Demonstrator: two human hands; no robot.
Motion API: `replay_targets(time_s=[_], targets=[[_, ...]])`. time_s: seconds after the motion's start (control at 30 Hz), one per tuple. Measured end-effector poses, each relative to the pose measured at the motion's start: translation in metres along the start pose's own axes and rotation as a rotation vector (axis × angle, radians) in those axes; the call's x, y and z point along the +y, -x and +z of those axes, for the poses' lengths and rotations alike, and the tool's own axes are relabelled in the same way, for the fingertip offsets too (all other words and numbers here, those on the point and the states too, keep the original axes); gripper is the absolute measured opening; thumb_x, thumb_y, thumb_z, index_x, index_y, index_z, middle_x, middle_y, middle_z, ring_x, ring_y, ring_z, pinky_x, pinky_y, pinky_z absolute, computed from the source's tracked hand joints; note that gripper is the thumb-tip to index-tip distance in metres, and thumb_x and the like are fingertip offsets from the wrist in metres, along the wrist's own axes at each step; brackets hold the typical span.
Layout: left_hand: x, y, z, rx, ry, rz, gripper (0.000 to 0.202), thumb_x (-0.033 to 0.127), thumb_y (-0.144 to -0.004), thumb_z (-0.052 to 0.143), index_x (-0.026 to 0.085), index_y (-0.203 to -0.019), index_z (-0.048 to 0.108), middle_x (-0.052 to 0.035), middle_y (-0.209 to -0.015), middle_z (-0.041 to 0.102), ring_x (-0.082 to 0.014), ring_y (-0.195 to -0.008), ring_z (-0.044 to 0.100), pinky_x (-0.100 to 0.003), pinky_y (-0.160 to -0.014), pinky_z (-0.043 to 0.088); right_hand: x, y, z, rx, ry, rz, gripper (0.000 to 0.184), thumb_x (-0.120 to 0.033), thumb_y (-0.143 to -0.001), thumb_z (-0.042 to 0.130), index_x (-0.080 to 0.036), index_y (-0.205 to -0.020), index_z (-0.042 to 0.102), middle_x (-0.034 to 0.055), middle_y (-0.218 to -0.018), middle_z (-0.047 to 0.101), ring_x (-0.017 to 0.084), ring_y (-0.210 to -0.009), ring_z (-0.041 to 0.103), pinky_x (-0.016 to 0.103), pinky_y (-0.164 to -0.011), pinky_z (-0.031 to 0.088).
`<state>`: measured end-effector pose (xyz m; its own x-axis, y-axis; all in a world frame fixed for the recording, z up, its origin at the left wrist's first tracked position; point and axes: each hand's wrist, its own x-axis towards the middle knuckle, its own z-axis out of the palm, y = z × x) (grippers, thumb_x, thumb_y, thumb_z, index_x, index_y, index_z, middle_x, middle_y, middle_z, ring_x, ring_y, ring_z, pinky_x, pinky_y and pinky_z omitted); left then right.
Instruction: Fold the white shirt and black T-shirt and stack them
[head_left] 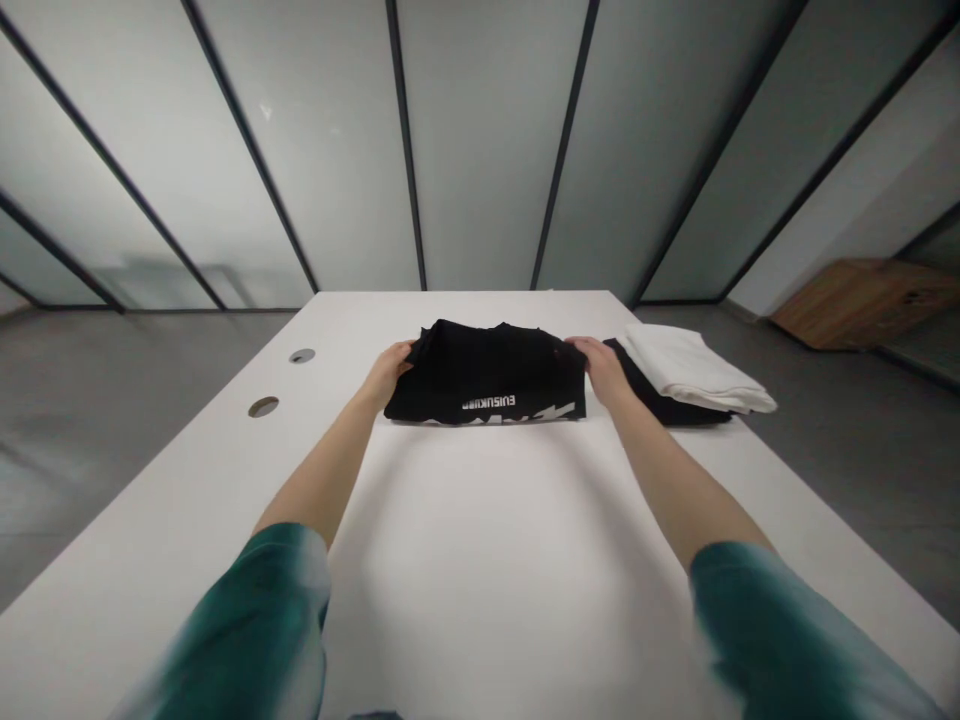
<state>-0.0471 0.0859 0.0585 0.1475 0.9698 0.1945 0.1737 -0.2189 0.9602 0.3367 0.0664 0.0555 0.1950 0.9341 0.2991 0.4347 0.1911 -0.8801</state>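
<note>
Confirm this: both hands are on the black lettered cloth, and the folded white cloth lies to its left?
Not quite: the left hand and right hand are on the black lettered cloth, but the head view shows the folded white cloth lying to its right, not left.

Office-like room: frosted glass partition, white desk, 2 round holes.

1. Left arm reaches forward, slanting inward toward the table's far edge.
2. Left hand turns inward, fingers curled in a grip.
3. Right arm stretches forward, also slanting inward.
4. Right hand grips with fingers pointing inward, well apart from the left and about equally near the far edge.
</note>
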Motion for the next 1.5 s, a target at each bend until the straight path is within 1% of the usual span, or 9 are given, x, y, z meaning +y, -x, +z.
replay_targets(time_s=[0.1,0.2,0.33,0.63,0.8,0.93,1.07,1.3,1.5], targets=[[-0.032,-0.013,0.031,-0.052,-0.506,-0.01,0.076,0.054,-0.085,0.054,0.012,-0.147,0.041,-0.0162,-0.139,0.058,-0.0327,-0.129,0.052,-0.043,-0.108,0.037,0.024,-0.006,0.041,-0.142,0.348,0.042,0.058,-0.045,-0.091,0.041,-0.012,-0.136,0.055,0.0161,-0.136,0.06,0.029,-0.126,0.053,0.042,-0.106,0.039],[-0.054,-0.006,0.051,-0.182,-0.982,-0.073,0.08,0.053,-0.088,0.051,0.008,-0.152,0.032,-0.023,-0.135,0.059,-0.0397,-0.13,0.048,-0.051,-0.111,0.026,0.045,0.011,0.068,-0.308,0.773,0.028,0.072,-0.052,-0.093,0.041,-0.008,-0.149,0.038,0.0226,-0.137,0.057,0.035,-0.13,0.048,0.052,-0.112,0.027],[-0.065,0.005,0.059,-0.251,-1.176,-0.093,0.08,0.058,-0.094,0.037,0.005,-0.154,0.028,-0.027,-0.131,0.06,-0.0433,-0.129,0.048,-0.057,-0.11,0.021,0.059,0.03,0.079,-0.373,0.975,-0.007,0.075,-0.057,-0.097,0.031,-0.008,-0.154,0.03,0.0243,-0.136,0.057,0.037,-0.131,0.046,0.058,-0.113,0.019],[-0.061,0.012,0.054,-0.201,-1.07,-0.067,0.077,0.055,-0.092,0.044,0.01,-0.154,0.028,-0.0227,-0.132,0.061,-0.0394,-0.126,0.052,-0.054,-0.11,0.026,0.051,0.038,0.069,-0.347,0.832,-0.003,0.068,-0.05,-0.095,0.04,-0.011,-0.151,0.037,0.0202,-0.137,0.058,0.033,-0.129,0.049,0.049,-0.112,0.028],[-0.05,0.032,0.023,0.043,-0.813,-0.037,0.058,0.038,-0.094,0.04,0.015,-0.147,0.038,-0.0126,-0.118,0.068,-0.0262,-0.11,0.063,-0.037,-0.097,0.044,0.048,0.04,0.027,-0.079,0.498,0.02,0.052,-0.037,-0.094,0.036,-0.011,-0.137,0.05,0.0139,-0.113,0.07,0.024,-0.101,0.065,0.035,-0.09,0.047],[-0.052,0.061,-0.006,0.187,-1.098,-0.167,0.057,0.055,-0.086,0.051,0.014,-0.124,0.06,-0.019,-0.12,0.063,-0.0363,-0.118,0.055,-0.047,-0.099,0.042,0.06,0.063,-0.006,-0.011,0.746,0.111,0.042,-0.041,-0.088,0.049,-0.012,-0.113,0.067,0.0159,-0.103,0.07,0.029,-0.095,0.064,0.038,-0.085,0.046],[-0.061,0.069,-0.014,0.092,-1.091,-0.263,0.041,0.046,-0.085,0.051,0.015,-0.104,0.068,-0.0188,-0.116,0.064,-0.0343,-0.111,0.058,-0.044,-0.094,0.045,0.068,0.085,-0.011,-0.118,0.903,0.094,0.033,-0.038,-0.085,0.056,-0.012,-0.098,0.071,0.0195,-0.107,0.068,0.032,-0.101,0.061,0.038,-0.086,0.044],[-0.054,0.063,-0.029,0.051,-0.598,-0.241,0.022,0.042,-0.069,0.056,0.02,-0.074,0.056,-0.0006,-0.067,0.06,-0.0189,-0.067,0.057,-0.03,-0.062,0.042,0.052,0.09,-0.023,-0.257,0.635,0.134,0.019,-0.035,-0.082,0.051,-0.02,-0.078,0.061,0.0049,-0.073,0.066,0.021,-0.072,0.059,0.029,-0.065,0.041],[-0.031,0.104,-0.065,-0.456,-0.505,-0.354,0.03,0.048,-0.062,0.064,0.022,-0.065,0.05,0.0028,-0.057,0.051,-0.0155,-0.056,0.05,-0.027,-0.053,0.035,0.037,0.122,-0.067,-0.598,0.556,0.189,0.023,-0.043,-0.073,0.059,-0.021,-0.066,0.056,0.0015,-0.064,0.061,0.018,-0.063,0.055,0.027,-0.057,0.037]])
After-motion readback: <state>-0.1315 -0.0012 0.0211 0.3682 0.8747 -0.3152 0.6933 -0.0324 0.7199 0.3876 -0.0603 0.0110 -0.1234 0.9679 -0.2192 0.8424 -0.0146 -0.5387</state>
